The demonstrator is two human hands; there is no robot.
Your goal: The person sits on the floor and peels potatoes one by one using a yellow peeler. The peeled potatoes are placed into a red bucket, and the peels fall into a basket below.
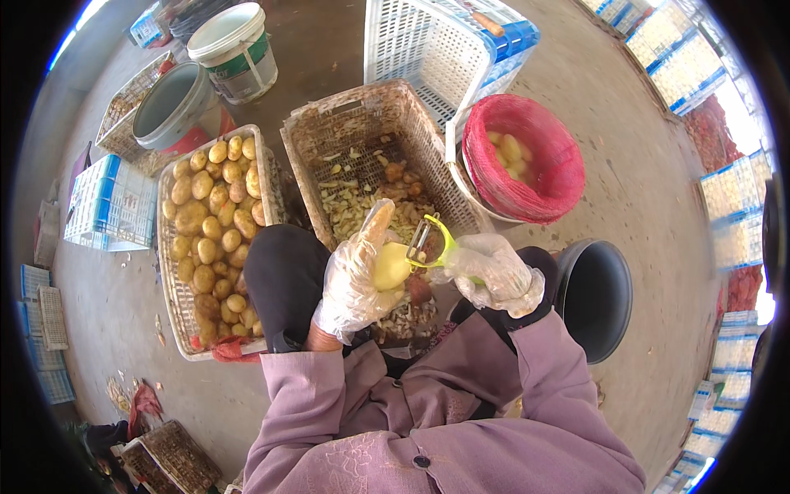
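In a clear plastic glove, my left hand (pixel 358 281) holds a peeled yellow potato (pixel 390 267), its finger wrapped and pointing up. My right hand (pixel 494 272), gloved the same way, grips a yellow-green Y-shaped peeler (pixel 445 241) whose blade is beside the potato. Below both hands is a dirty plastic crate (pixel 302 167) with peelings (pixel 345 207) and some brown pieces in it. Unpeeled potatoes (pixel 213 228) fill a white crate (pixel 168 296) on the left. At the right, a bucket lined with pink mesh (pixel 555 185) holds peeled potatoes (pixel 511 151).
A dark bucket (pixel 595 302) stands by the right knee. Beyond the crates are a blue-and-white crate (pixel 426 43) with a wooden-handled tool (pixel 487 23) on its rim, a white pail (pixel 237 62) and a grey bucket (pixel 170 108). Another crate (pixel 114 200) lies at the left.
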